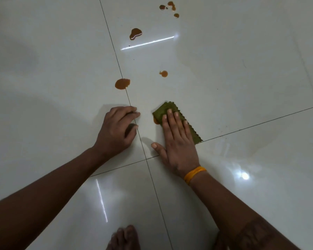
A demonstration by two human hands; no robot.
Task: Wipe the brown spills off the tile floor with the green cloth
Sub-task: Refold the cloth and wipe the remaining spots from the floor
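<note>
**Flat hand presses green cloth onto glossy tile**

The glossy white tile floor (224,78) carries brown liquid spills (122,83) beyond the hands. The right hand (177,141), palm flat with fingers spread, presses the folded green cloth (165,109) beside a grout line, a brown smear at its left edge. The left hand (116,130) rests nearby, fingers curled, holding nothing. A yellow thread band (194,175) circles the right wrist.

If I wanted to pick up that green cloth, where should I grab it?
Probably the far end of the green cloth, coming from above. The cloth lies folded flat on the tile floor, and the right hand presses flat on its near half, so only that far edge and the right side strip are bare. Pinch there once the hand lifts. The left hand rests on the floor, apart from the cloth.
</note>
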